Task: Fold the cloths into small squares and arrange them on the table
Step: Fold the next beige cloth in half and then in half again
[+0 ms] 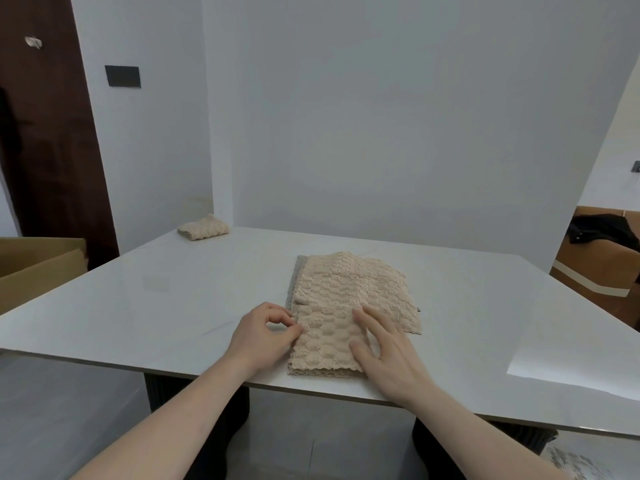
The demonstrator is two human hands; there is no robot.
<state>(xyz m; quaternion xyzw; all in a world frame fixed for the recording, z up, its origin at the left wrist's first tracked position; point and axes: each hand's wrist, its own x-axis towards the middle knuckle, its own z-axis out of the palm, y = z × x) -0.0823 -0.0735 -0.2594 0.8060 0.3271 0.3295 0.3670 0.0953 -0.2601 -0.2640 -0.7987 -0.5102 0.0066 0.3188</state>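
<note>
The left hand (266, 336) pinched the beige cloth's (332, 337) left edge while the right hand (384, 344) pressed flat-fingered beside that pinch, the gray cloth (294, 282) beyond; lifting unevenly risked skewing the fold.

Lying under the right hand's fingers (372, 329): beige, bumpy-textured woven cloth (349, 306), matt and rough, folded in layers. Peeking out beyond the left hand's fingertips (294, 329): thin grey matt cloth (294, 282). Spreading around both: pale grey stone-look tabletop (173, 299), smooth, semi-glossy, faintly veined. Sitting far beyond the fingers: small folded beige knobbly cloth (203, 227), matt. Showing left: brown cardboard box (34, 268), dull.
</note>
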